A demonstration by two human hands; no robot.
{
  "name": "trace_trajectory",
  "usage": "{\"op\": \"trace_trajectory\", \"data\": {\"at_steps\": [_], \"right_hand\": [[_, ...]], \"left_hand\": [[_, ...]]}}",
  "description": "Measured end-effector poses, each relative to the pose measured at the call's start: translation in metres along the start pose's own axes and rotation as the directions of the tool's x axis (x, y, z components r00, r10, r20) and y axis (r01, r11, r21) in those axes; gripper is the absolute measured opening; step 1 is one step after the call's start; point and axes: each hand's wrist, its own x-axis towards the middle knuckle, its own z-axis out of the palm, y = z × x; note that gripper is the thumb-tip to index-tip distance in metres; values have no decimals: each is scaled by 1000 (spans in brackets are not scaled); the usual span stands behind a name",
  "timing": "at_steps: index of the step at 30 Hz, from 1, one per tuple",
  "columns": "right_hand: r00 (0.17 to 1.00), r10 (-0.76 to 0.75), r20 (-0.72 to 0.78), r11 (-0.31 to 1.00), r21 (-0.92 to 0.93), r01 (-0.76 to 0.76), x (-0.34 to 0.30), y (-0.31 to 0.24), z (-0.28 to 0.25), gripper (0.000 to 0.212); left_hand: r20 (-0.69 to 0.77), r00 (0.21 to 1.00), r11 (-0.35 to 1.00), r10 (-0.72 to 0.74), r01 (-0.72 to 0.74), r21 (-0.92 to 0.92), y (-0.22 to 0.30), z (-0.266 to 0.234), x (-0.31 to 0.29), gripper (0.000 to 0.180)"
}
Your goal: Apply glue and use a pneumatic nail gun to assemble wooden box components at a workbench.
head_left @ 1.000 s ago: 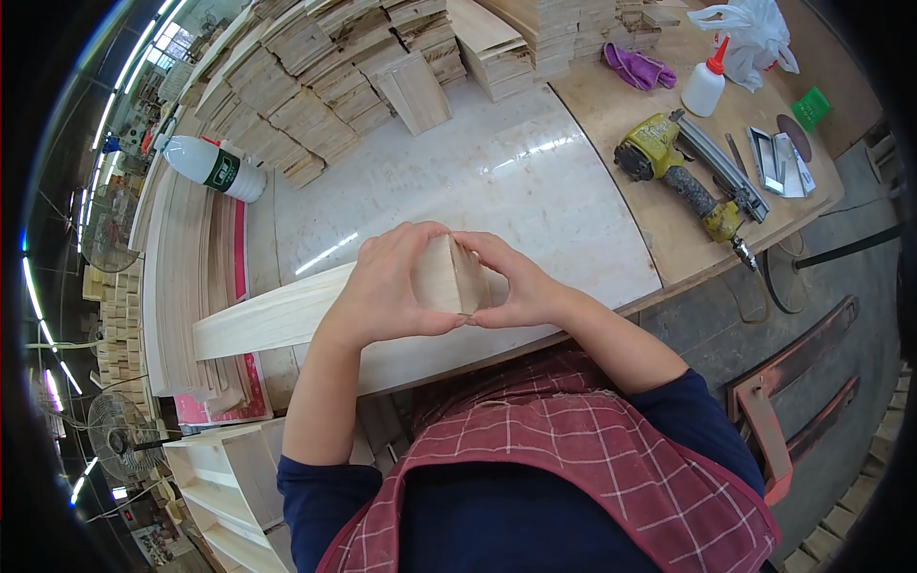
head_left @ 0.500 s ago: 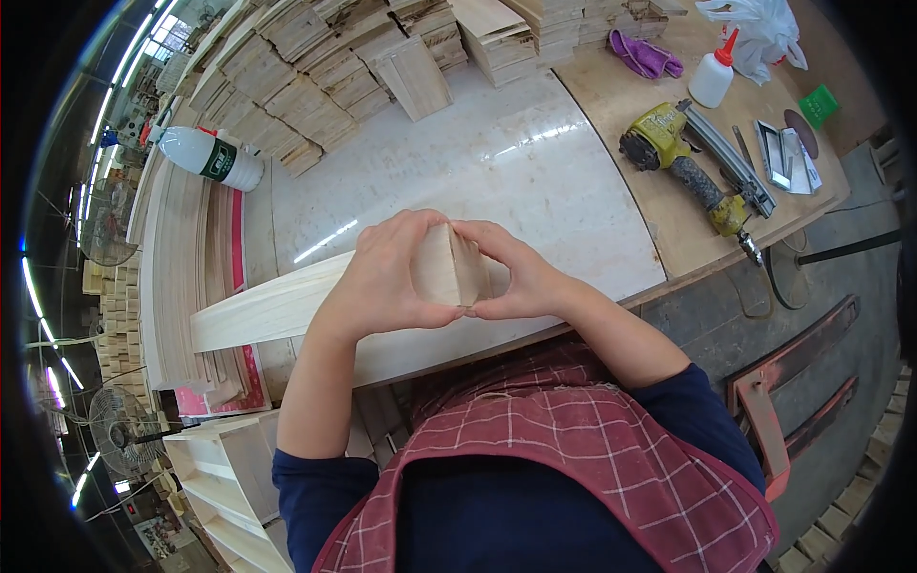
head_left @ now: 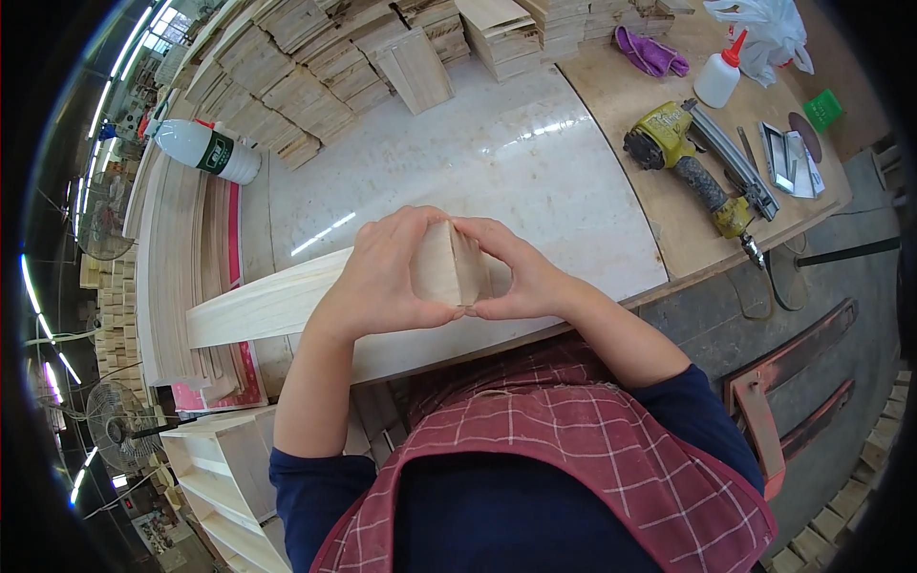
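A long pale wooden board (head_left: 267, 301) stretches from the stack at the left to the middle of the bench. My left hand (head_left: 374, 277) is closed around its right end, thumb on the near edge and fingers over the far edge. Opposite it, my right hand (head_left: 525, 272) pinches a narrow wooden face (head_left: 468, 267) that meets the board at a sharp upright edge. Whether this face is a separate piece or part of the board, I cannot tell. The two hands nearly meet at thumbs and fingertips.
Stacks of wooden pieces (head_left: 315, 76) line the back. Thin boards (head_left: 177, 277) and a white bottle (head_left: 205, 151) are at left. A nail gun (head_left: 697, 172), glue bottle (head_left: 716, 81), purple cloth (head_left: 651, 53) and plastic bag (head_left: 764, 38) lie right. Wooden frames (head_left: 229, 458) stand lower left.
Both hands keep the same hold on the wood, with hardly any movement. The view has shifted very slightly.
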Motion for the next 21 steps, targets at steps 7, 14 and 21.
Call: {"op": "trace_trajectory", "data": {"at_steps": [7,14,21], "right_hand": [[999,44,21,998,46,-45,-1,0,0,86],[999,41,6,995,89,-41,-1,3,3,86],[999,29,-15,998,62,-28,-1,3,2,87]], "left_hand": [[-25,1000,1000,14,-14,-6,-1,2,0,72],[-53,998,999,32,-32,-1,-4,4,-1,71],[-71,996,999,46,-45,3,-4,5,1,70]]}}
